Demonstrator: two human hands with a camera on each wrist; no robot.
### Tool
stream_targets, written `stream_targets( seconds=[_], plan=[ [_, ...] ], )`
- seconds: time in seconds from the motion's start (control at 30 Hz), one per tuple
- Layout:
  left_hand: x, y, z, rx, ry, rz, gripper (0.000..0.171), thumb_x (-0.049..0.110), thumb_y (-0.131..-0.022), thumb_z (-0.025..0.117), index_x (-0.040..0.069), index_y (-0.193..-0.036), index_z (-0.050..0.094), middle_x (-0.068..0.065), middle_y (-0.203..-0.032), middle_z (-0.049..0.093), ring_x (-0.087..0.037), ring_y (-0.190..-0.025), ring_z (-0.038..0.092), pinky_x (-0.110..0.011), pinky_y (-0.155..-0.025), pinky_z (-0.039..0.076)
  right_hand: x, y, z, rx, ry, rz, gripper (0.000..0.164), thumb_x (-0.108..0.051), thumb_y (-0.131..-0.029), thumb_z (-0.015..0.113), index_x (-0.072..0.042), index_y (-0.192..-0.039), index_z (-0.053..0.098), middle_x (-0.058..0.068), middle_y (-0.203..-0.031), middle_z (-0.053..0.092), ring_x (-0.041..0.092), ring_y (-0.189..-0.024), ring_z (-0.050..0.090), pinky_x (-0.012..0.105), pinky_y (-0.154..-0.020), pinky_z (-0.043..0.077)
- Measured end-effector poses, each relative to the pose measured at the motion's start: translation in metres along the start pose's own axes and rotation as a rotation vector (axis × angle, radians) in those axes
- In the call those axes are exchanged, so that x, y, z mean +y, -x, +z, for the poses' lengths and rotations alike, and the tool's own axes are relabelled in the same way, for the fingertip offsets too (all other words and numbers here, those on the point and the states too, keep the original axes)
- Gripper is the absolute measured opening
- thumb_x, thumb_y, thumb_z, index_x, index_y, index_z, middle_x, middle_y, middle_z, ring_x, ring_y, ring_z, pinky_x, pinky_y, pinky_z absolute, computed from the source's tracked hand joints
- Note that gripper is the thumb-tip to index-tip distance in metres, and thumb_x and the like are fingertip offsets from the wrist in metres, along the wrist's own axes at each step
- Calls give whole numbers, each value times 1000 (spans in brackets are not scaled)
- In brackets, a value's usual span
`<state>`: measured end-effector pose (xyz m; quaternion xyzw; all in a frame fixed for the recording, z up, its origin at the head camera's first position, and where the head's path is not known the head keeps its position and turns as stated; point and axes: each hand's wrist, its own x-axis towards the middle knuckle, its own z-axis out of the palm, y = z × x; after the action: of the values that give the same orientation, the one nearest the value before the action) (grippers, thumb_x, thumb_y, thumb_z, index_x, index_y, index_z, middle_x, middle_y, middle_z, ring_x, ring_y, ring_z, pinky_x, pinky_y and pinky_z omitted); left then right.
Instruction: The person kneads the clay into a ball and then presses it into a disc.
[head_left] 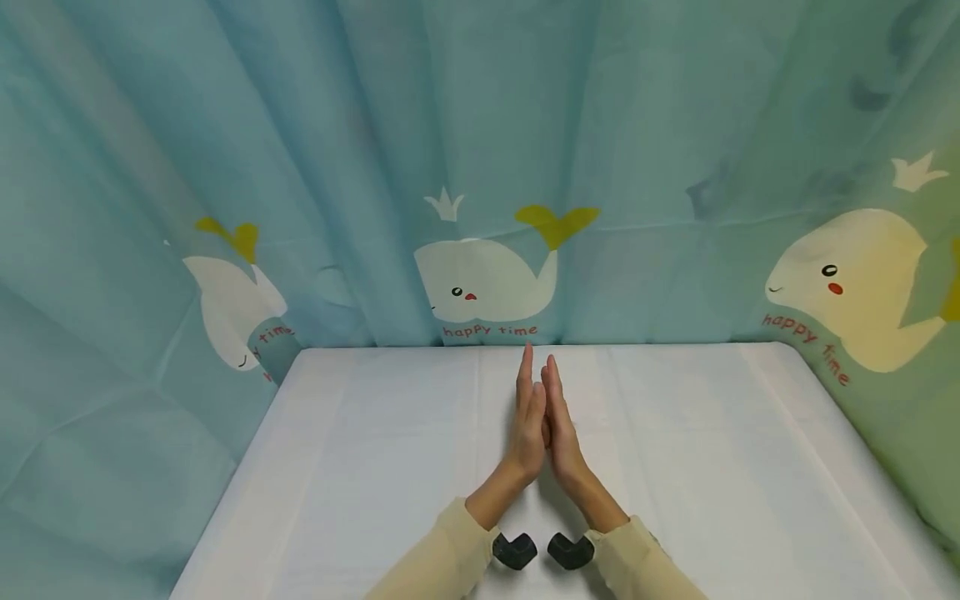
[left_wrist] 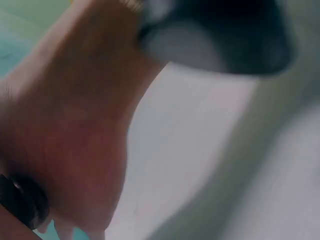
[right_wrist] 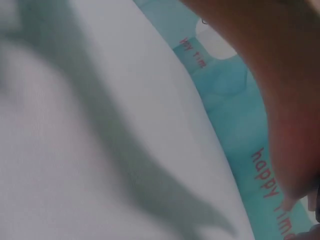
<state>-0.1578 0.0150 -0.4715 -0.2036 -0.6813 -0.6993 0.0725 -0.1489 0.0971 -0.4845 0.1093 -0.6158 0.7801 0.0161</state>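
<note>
Sleeves, two, cream-coloured: left sleeve (head_left: 438, 562) and right sleeve (head_left: 648, 567), entering at the lower edge and slanting inward.

Wrist pieces, two, black, angular: left wrist piece (head_left: 515, 552) and right wrist piece (head_left: 571, 552), one at the inner side of each cuff, facing each other across a narrow gap.

Hands, two, bare: left hand (head_left: 529, 433) and right hand (head_left: 562, 433), side by side near the middle, palms turned inward, wrists apart. Grip, both: fingers straight, pointing toward the far edge, brought together in the middle; fingertips slightly parted. Full palm contact cannot be told.

Small dark rounded item (left_wrist: 30, 202), one: close by a hand in the left wrist view; blurred, identity cannot be told.

Table (head_left: 390, 433), one: white, faintly creased, beneath the hands, its corners rounded at the far side. Arm-like shadow (right_wrist: 120, 145) across it in the right wrist view.

Curtain (head_left: 660, 125), blue-green, in folds behind and beside the table. Printed whales, three: left whale (head_left: 228, 304), middle whale (head_left: 487, 279), right whale (head_left: 862, 258), with red "happy time" lettering.
</note>
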Motion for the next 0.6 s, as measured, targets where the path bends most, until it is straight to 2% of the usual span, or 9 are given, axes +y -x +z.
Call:
stream_targets(
  seconds=[0.1,0.23,0.27,0.33,0.47,0.5,0.53,0.57,0.6],
  plan=[
    [-5,-5,-4,33,-3,-7,59,28,-111,24,17,-167,9,-3,-172,9,-20,-157,8,-48,-124,10,-4,2,3,-3,-10,20,59,-47,-113,12,-27,-167,-1,3,-173,0,21,-157,-1,25,-114,17],
    [-11,-5,-8,49,-11,-16,58,25,-111,25,16,-167,12,-6,-172,12,-16,-156,10,-42,-124,12,-12,1,8,-4,38,8,58,-49,-112,13,-33,-166,1,-4,-172,3,15,-156,1,39,-115,15],
    [-11,-3,-8,41,1,-16,58,24,-111,25,15,-167,11,-7,-172,11,-16,-150,27,-37,-120,22,-14,0,8,-4,60,-2,58,-49,-112,13,-34,-166,1,-5,-172,4,14,-156,1,43,-118,12],
    [-11,2,-7,16,25,-21,58,24,-111,25,16,-167,10,-14,-167,25,-9,-117,56,-25,-100,40,-17,-2,8,4,99,-23,56,-47,-112,13,-36,-166,2,-7,-171,7,12,-156,4,49,-120,8],
    [-4,10,0,-34,66,-28,59,28,-111,24,22,-167,6,-8,-169,21,0,-115,54,-21,-99,40,-18,-7,2,25,142,-61,54,-42,-113,13,-35,-166,2,-6,-171,8,15,-157,4,54,-122,1],
    [-2,10,1,-38,75,-26,59,30,-111,24,23,-167,5,-6,-169,21,0,-134,44,-26,-112,33,-17,-9,1,26,146,-68,55,-41,-113,14,-33,-166,2,-5,-171,7,16,-157,4,55,-122,1],
    [2,10,2,-39,83,-24,60,31,-111,23,23,-167,4,0,-172,5,-3,-149,24,-32,-121,19,-16,-10,0,23,150,-69,55,-40,-113,13,-33,-166,2,-5,-172,6,16,-157,3,55,-122,2],
    [5,10,3,-40,100,-25,61,33,-111,22,23,-167,2,1,-173,4,-6,-155,5,-39,-125,7,-16,-11,-1,19,153,-71,55,-40,-113,13,-32,-166,1,-4,-172,5,17,-157,2,56,-122,2],
    [9,9,3,-39,124,-24,61,34,-110,20,23,-167,1,1,-172,3,-11,-156,2,-46,-125,6,-16,-12,-1,12,158,-75,55,-40,-113,13,-31,-166,1,-5,-172,4,17,-157,2,56,-122,1]
  ],
)
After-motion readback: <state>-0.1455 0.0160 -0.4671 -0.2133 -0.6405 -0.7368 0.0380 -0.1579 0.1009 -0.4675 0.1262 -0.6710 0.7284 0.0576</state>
